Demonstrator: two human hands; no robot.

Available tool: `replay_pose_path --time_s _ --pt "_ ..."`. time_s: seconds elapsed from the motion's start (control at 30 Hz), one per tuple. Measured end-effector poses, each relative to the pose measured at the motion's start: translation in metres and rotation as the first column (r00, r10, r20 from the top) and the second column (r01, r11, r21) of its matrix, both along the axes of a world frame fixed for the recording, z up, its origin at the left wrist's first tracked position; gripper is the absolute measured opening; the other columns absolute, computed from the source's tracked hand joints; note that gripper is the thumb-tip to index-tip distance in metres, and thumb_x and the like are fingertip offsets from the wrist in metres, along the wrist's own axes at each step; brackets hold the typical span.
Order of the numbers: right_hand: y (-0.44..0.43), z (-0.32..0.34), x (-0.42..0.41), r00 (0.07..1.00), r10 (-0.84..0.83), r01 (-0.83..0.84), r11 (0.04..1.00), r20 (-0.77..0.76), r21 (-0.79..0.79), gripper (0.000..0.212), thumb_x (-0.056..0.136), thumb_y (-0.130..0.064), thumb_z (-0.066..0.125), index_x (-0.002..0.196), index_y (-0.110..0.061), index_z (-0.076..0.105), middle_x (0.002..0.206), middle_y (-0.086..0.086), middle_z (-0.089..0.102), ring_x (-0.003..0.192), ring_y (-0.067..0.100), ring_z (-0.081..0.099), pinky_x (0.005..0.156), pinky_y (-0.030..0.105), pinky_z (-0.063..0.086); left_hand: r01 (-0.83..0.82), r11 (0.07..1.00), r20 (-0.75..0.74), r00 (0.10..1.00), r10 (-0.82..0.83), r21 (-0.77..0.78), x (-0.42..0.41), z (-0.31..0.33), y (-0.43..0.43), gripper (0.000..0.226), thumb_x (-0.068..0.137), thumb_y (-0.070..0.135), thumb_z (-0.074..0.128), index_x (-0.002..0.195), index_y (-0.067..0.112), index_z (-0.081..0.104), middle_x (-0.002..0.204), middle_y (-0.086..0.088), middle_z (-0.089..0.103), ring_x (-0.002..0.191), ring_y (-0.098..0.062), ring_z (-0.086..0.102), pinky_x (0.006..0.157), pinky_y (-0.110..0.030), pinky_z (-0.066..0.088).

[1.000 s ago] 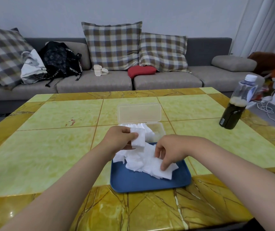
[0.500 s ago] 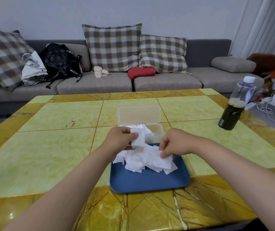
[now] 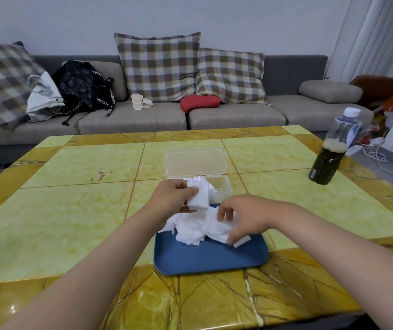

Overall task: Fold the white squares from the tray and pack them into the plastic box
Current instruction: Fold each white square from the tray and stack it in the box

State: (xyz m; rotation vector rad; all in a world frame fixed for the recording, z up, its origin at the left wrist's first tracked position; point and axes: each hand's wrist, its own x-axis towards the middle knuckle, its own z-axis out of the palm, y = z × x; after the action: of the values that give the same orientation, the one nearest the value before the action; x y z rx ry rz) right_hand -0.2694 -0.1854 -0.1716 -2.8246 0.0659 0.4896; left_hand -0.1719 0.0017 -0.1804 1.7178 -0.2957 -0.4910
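A blue tray (image 3: 209,260) sits near the table's front edge with a loose heap of white squares (image 3: 197,231) on its far half. Just behind it stands the clear plastic box (image 3: 224,186), lid open and upright, with white squares inside. My left hand (image 3: 171,198) pinches a folded white square (image 3: 199,198) above the tray's far edge, close to the box. My right hand (image 3: 245,217) hovers over the heap with curled fingers, pinching a white square (image 3: 241,241) at the pile's right side.
A dark bottle (image 3: 331,158) with a white cap stands at the table's right edge. Beyond the yellow-green table (image 3: 71,210) is a grey sofa (image 3: 131,120) with checked cushions, a black bag and a red pillow. Cables lie on the floor at right.
My right hand has shifted on the heap, from lifting a square to pinching one at the pile's right edge. My left hand keeps the folded square in the same place.
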Motion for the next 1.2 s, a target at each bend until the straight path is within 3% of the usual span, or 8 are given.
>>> replay_pose_path --time_s 0.2,0.33,0.5,0.6,0.7,0.9,1.07,1.2 --pt "-0.004 0.002 0.003 0.989 -0.075 0.065 0.995 0.131 0.081 0.016 0.092 -0.025 0.067 0.101 -0.021 0.080 0.093 -0.007 0.076 0.083 0.014 0.067 0.075 0.032 0.056 0.002 1.000 0.002 1.000 -0.002 0.010 -0.004 0.002 -0.002 0.010 0.094 0.007 0.065 0.095 -0.001 0.071 0.105 -0.023 0.073 0.088 -0.028 0.073 0.065 -0.029 0.062" --pt "-0.010 0.009 0.007 0.943 -0.237 0.183 0.955 0.232 0.232 0.023 0.093 -0.024 0.067 0.075 -0.012 0.072 0.063 -0.001 0.057 0.053 0.011 0.046 0.056 0.028 0.038 -0.066 0.998 -0.003 0.998 0.066 0.003 -0.002 -0.001 -0.004 0.015 0.093 0.006 0.064 0.099 -0.006 0.069 0.106 -0.026 0.071 0.093 -0.033 0.072 0.070 -0.035 0.064" --pt "-0.009 0.021 0.009 0.845 -0.517 0.290 0.658 0.137 0.695 0.020 0.097 -0.016 0.061 0.098 0.000 0.071 0.082 0.008 0.072 0.058 0.011 0.064 0.050 0.022 0.041 -0.206 0.978 -0.009 0.979 0.206 -0.035 0.005 -0.004 -0.002 0.018 0.092 0.007 0.058 0.099 -0.007 0.068 0.107 -0.026 0.070 0.100 -0.039 0.070 0.078 -0.043 0.064" --pt "-0.005 0.022 0.009 0.859 -0.512 0.291 0.472 -0.010 0.832 0.017 0.098 -0.016 0.062 0.105 -0.005 0.071 0.086 0.011 0.075 0.062 0.016 0.065 0.051 0.027 0.041 -0.209 0.976 -0.065 0.977 0.205 -0.067 0.006 -0.004 -0.002 0.018 0.094 0.007 0.058 0.102 -0.007 0.066 0.111 -0.026 0.068 0.100 -0.038 0.070 0.076 -0.040 0.064" --pt "0.000 0.021 0.012 0.868 -0.493 0.281 0.390 -0.058 0.877 0.017 0.097 -0.017 0.064 0.109 -0.007 0.071 0.086 0.009 0.075 0.063 0.017 0.065 0.050 0.025 0.041 -0.158 0.977 -0.161 0.978 0.135 -0.143 0.003 -0.001 -0.004 0.017 0.097 0.011 0.060 0.106 -0.003 0.066 0.110 -0.023 0.070 0.099 -0.035 0.072 0.072 -0.034 0.064" --pt "0.006 0.022 0.018 0.884 -0.455 0.275 0.320 -0.107 0.907 0.016 0.099 -0.018 0.063 0.110 -0.010 0.070 0.086 0.007 0.073 0.061 0.016 0.063 0.045 0.022 0.038 -0.092 0.977 -0.211 0.976 0.050 -0.193 -0.001 0.001 -0.005 0.025 0.094 0.016 0.069 0.108 -0.005 0.070 0.103 -0.022 0.075 0.090 -0.032 0.076 0.076 -0.035 0.063" --pt "0.014 0.021 0.022 0.859 -0.510 0.314 0.467 -0.038 0.826 0.017 0.095 -0.019 0.068 0.103 -0.005 0.072 0.083 0.009 0.072 0.056 0.017 0.064 0.045 0.024 0.036 -0.061 0.966 -0.241 0.971 -0.002 -0.251 -0.001 0.006 -0.003 0.025 0.098 0.016 0.062 0.109 -0.003 0.072 0.096 -0.017 0.078 0.081 -0.026 0.077 0.071 -0.030 0.062" --pt "0.018 0.021 0.025 0.808 -0.589 0.349 0.462 -0.013 0.815 0.021 0.092 -0.019 0.072 0.103 -0.001 0.072 0.084 0.009 0.069 0.053 0.019 0.063 0.044 0.026 0.034 -0.048 0.964 -0.242 0.970 -0.018 -0.263 -0.002 0.008 -0.004 0.032 0.102 0.025 0.054 0.111 -0.001 0.070 0.099 -0.017 0.078 0.085 -0.028 0.077 0.075 -0.034 0.063"
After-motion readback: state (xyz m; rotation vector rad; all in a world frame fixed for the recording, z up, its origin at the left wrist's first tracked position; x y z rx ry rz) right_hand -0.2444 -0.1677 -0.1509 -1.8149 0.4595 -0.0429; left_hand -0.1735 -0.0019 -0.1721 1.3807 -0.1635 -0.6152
